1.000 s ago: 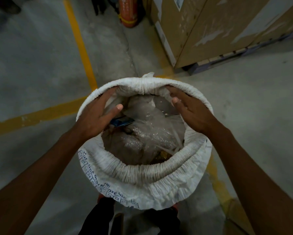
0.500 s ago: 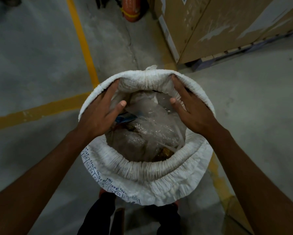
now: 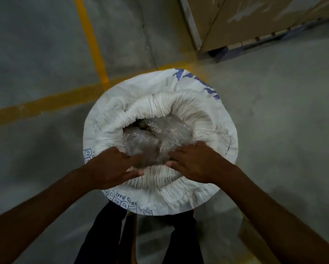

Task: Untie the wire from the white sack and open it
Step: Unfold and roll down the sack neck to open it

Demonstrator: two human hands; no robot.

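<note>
The white sack (image 3: 188, 195) stands on the floor below me, its mouth open and its pleated rim rolled outward. Clear plastic bags (image 3: 156, 136) fill the inside. My left hand (image 3: 112, 166) lies on the near left rim, fingers reaching into the opening and thumb pressed on the pleats. My right hand (image 3: 196, 161) rests on the near right rim, fingers spread over the plastic. Neither hand clearly grips anything. No wire is visible.
Yellow floor lines (image 3: 95, 50) cross the grey concrete to the left and behind the sack. A large cardboard box (image 3: 255, 21) on a pallet stands at the upper right. My dark trouser legs (image 3: 102, 235) are right below the sack.
Both hands have moved from the far rim of the sack to the near rim. The rim is rolled further outward, and the view has shifted down over the sack.
</note>
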